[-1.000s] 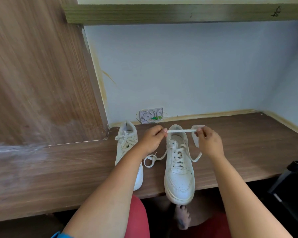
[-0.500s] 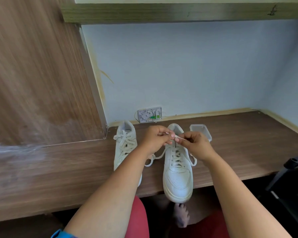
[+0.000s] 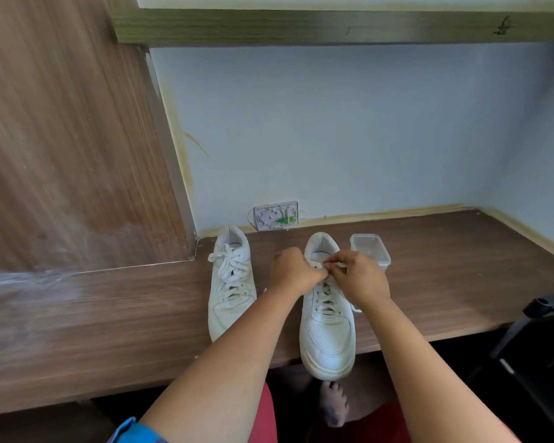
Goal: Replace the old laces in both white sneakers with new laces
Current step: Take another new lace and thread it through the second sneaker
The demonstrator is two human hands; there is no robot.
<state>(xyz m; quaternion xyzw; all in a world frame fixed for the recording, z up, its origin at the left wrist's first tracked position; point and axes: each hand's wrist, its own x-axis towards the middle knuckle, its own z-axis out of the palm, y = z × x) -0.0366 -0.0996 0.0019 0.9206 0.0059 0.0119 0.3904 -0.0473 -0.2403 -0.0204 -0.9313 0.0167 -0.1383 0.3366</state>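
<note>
Both my hands are pinched together over the top eyelets of the right sneaker [image 3: 327, 330]: my left hand [image 3: 293, 271] and my right hand [image 3: 357, 279] meet at the tongue, fingertips closed on what I take to be the lace [image 3: 325, 297], though the strand itself is hidden under my fingers, so I cannot tell which end each hand has. That sneaker stands on the desk [image 3: 445, 282] with its toe hanging over the near edge. The left sneaker [image 3: 231, 292] sits just beside it to the left, its lace fully threaded with a loose bow at the top. A clear plastic box [image 3: 370, 249] stands just right of the heel of the shoe I am working on, by the far wall.

My worry is the overhang: I judge that a firm tug toward me on a tight lace could drag the right sneaker off the near edge. A sideways pull could also swing my right hand into the plastic box and knock it along the desk
</note>
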